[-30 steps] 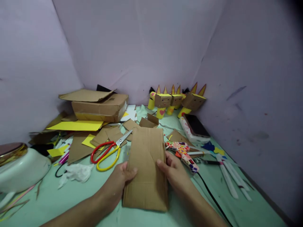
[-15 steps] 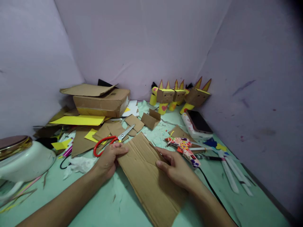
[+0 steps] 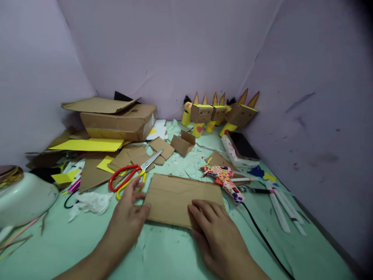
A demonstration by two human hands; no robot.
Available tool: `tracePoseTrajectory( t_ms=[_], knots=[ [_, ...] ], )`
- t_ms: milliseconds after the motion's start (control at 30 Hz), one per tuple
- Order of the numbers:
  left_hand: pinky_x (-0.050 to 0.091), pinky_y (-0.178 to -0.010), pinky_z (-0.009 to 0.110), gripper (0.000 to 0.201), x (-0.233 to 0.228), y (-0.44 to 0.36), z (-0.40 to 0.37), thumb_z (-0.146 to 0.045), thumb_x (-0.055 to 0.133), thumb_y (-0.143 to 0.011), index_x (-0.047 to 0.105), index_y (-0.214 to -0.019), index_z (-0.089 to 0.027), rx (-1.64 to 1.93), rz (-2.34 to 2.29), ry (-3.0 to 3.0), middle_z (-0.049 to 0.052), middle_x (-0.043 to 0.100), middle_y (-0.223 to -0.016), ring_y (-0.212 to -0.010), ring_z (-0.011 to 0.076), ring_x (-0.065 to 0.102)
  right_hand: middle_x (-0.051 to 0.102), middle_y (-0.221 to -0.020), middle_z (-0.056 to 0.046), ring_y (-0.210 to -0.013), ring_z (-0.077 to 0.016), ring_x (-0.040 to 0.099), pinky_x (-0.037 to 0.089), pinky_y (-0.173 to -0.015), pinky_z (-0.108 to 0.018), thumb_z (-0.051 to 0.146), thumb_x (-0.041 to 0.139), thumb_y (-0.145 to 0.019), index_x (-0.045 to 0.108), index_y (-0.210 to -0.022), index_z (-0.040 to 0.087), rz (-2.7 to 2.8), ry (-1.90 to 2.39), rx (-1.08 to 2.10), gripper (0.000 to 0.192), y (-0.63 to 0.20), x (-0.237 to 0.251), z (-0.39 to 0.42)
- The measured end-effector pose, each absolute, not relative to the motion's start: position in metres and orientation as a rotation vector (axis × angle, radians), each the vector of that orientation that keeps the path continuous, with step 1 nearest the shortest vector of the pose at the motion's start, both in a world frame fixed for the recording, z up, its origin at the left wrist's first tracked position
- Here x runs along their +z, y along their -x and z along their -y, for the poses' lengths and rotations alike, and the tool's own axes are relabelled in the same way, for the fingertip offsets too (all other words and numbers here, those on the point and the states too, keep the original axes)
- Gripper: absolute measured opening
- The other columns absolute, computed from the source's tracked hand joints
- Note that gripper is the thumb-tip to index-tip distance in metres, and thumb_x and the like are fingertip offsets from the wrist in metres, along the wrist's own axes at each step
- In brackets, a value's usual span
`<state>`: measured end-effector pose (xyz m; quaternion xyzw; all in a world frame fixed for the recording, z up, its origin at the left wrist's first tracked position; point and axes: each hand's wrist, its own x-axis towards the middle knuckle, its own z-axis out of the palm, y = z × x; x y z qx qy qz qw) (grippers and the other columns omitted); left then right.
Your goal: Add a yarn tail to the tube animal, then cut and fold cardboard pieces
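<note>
A rectangular piece of brown cardboard [image 3: 171, 198] lies crosswise in front of me, low over the green tabletop. At its left edge is my left hand [image 3: 128, 210], fingers apart, with the thumb by the cardboard's near left corner. My right hand [image 3: 214, 229] holds the near right part, fingers over the top and thumb at the near edge. Just beyond my left fingertips rest scissors [image 3: 142, 167] with red and yellow handles, blades pointing away. To the right of the cardboard lies a flower-patterned glue gun [image 3: 224, 179] with a black cord.
Behind are a cardboard box [image 3: 116, 124], yellow sheets [image 3: 87, 144] and cardboard scraps [image 3: 163, 147]. Cardboard figures with yellow horns [image 3: 201, 114] stand at the back wall. A phone [image 3: 243, 146] and white sticks [image 3: 279, 210] are right; a crumpled tissue [image 3: 91, 203] and white pot [image 3: 26, 198] are left.
The cardboard has turned from slanting lengthwise to lying crosswise and has come down lower. My left hand has loosened from its edge; my right hand has moved to its near side.
</note>
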<state>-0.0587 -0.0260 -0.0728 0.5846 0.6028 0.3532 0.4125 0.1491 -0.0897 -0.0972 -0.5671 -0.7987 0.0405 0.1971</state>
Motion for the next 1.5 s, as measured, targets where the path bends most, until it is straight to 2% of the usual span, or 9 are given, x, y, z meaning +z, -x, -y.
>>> tracePoseTrajectory(
  t_ms=[67,167,300,467,600,767,1033,1267,1500],
  knots=[
    [0.037,-0.097,0.048,0.060,-0.076,0.061,0.038,-0.023,0.052,-0.076,0.031,-0.131,-0.016,0.938,-1.469,-2.082,0.016,0.035,-0.137,-0.122,0.0304,0.039,0.061,-0.119,-0.011,-0.104,-0.0271,0.054,0.045,-0.089,-0.041,0.013,0.054,-0.072,0.059,-0.117,0.012,2.309,1.550,0.022,0.044,-0.150,-0.104,0.089],
    [0.032,-0.101,0.049,0.047,-0.081,0.052,0.048,-0.018,0.050,-0.077,0.043,-0.124,-0.017,0.698,-1.077,-2.722,0.013,0.045,-0.131,-0.123,0.0303,0.037,0.064,-0.116,-0.010,-0.103,-0.0257,0.057,0.045,-0.088,-0.037,0.008,0.054,-0.070,0.061,-0.114,0.012,2.318,1.522,-0.118,0.045,-0.150,-0.110,0.088],
    [0.045,-0.084,0.046,0.040,-0.075,0.031,0.037,-0.009,0.049,-0.070,0.056,-0.109,-0.010,0.091,-0.920,-2.834,0.016,0.060,-0.108,-0.098,0.0302,0.054,0.066,-0.113,-0.008,-0.099,-0.0236,0.060,0.049,-0.084,-0.034,0.005,0.052,-0.071,0.062,-0.111,0.014,2.323,1.484,-0.178,0.042,-0.157,-0.110,0.087],
    [0.047,-0.074,0.038,0.025,-0.050,0.030,0.002,-0.016,0.046,-0.077,0.063,-0.096,-0.016,-0.094,-0.904,-2.633,0.010,0.064,-0.093,-0.086,0.0249,0.058,0.069,-0.104,-0.007,-0.090,-0.0214,0.065,0.054,-0.076,-0.031,-0.003,0.046,-0.064,0.064,-0.104,0.015,2.294,1.584,0.069,0.047,-0.184,-0.096,0.077],
    [0.044,-0.072,0.031,0.021,-0.041,0.040,-0.024,-0.030,0.051,-0.079,0.067,-0.089,-0.020,-0.087,-0.901,-2.312,0.004,0.068,-0.083,-0.081,0.0204,0.060,0.070,-0.098,-0.005,-0.086,-0.0182,0.067,0.056,-0.073,-0.029,0.016,0.052,-0.080,0.057,-0.109,0.020,2.164,1.587,0.244,0.029,-0.199,-0.092,0.072],
    [0.043,-0.060,0.025,0.022,-0.052,0.039,-0.041,-0.034,0.059,-0.068,0.068,-0.081,-0.019,0.104,-1.302,-1.738,-0.001,0.067,-0.074,-0.071,0.0177,0.060,0.069,-0.096,-0.005,-0.081,-0.0180,0.068,0.057,-0.066,-0.027,0.035,0.052,-0.085,0.050,-0.111,0.021,1.791,1.808,0.205,0.030,-0.199,-0.100,0.061],
    [0.047,-0.071,0.033,0.039,-0.070,0.028,-0.042,-0.039,0.063,-0.066,0.059,-0.101,-0.023,0.338,-1.719,-1.796,0.002,0.064,-0.088,-0.083,0.0230,0.061,0.055,-0.119,-0.015,-0.104,-0.0292,0.059,0.054,-0.078,-0.045,0.033,0.039,-0.091,0.046,-0.117,0.020,1.821,1.937,-0.067,0.030,-0.191,-0.122,0.051],
    [0.049,-0.074,0.034,0.025,-0.090,0.033,-0.037,-0.034,0.056,-0.075,0.055,-0.099,-0.024,0.525,-1.581,-2.069,0.003,0.065,-0.097,-0.088,0.0222,0.062,0.054,-0.116,-0.017,-0.096,-0.0301,0.062,0.057,-0.068,-0.043,0.029,0.035,-0.091,0.049,-0.118,0.019,1.851,2.023,-0.061,0.031,-0.185,-0.126,0.050],
    [0.046,-0.071,0.032,0.016,-0.079,0.031,-0.039,-0.034,0.051,-0.080,0.058,-0.085,-0.020,0.393,-1.483,-2.091,0.003,0.063,-0.084,-0.079,0.0195,0.060,0.054,-0.114,-0.017,-0.097,-0.0284,0.062,0.057,-0.069,-0.039,0.028,0.037,-0.091,0.050,-0.116,0.018,1.845,1.979,-0.059,0.030,-0.187,-0.125,0.051]
  ],
)
